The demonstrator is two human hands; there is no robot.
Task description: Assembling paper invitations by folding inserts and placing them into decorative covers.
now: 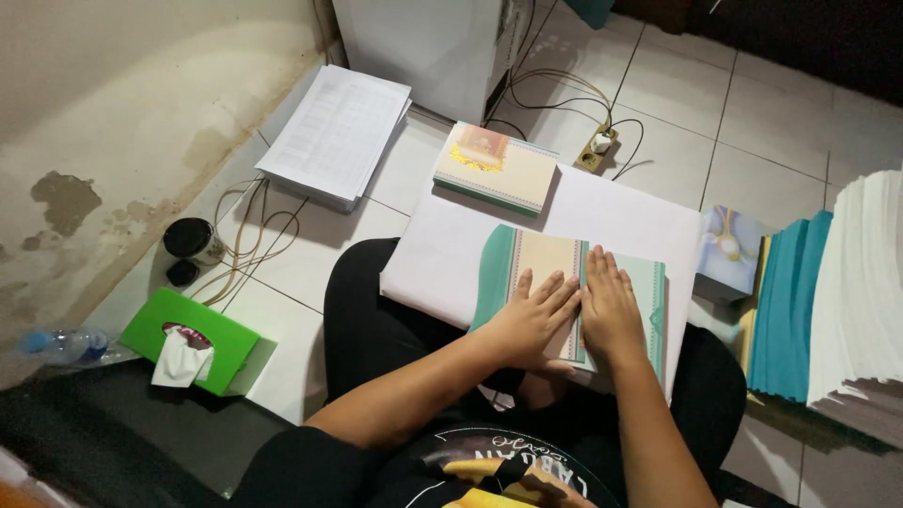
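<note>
I sit on a tiled floor with a large white sheet across my lap. On it lies a teal and cream card cover, folded along a line near its middle. My left hand lies flat on the cream part, fingers spread. My right hand presses flat beside it, over the fold and the teal part. Both hands touch the cover and grip nothing.
A finished cream and teal booklet stack lies beyond the sheet. Stacks of teal covers and white paper stand at right. A printed paper pile, a green tissue box, a dark cup, cables and a power strip lie around.
</note>
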